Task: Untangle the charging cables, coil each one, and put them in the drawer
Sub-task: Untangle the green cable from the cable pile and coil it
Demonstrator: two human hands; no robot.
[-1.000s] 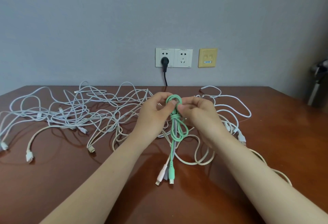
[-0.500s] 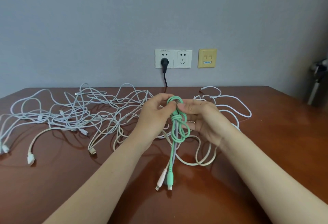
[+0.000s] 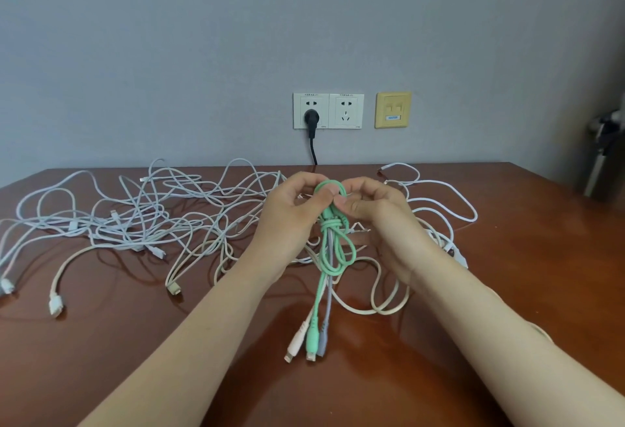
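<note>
Mint-green rubbery charging cable (image 3: 333, 223), knotted into a loose bundle, held up over the reddish-brown wooden desk (image 3: 101, 359), straight below the white double wall socket (image 3: 328, 111). Left hand (image 3: 287, 223): grip pinching the bundle's top loop between thumb and forefinger. Right hand (image 3: 382, 220): grip pinching the same loop from the opposite side, fingertips of the two hands nearly meeting. Under the hands a knot, then two hanging loops, then three plug ends side by side: pale pink, green, lavender. Cannot tell whether those ends touch the desk. Tangle of thin white cables (image 3: 152, 220) sprawls on the desk below and left of the socket. Cream cable loop (image 3: 382, 313) lies flat on the desk further below the socket, behind the green bundle. Black plug (image 3: 311, 118) sits in the socket's left half. Yellow data plate (image 3: 393, 109) on the wall just right of the socket.
</note>
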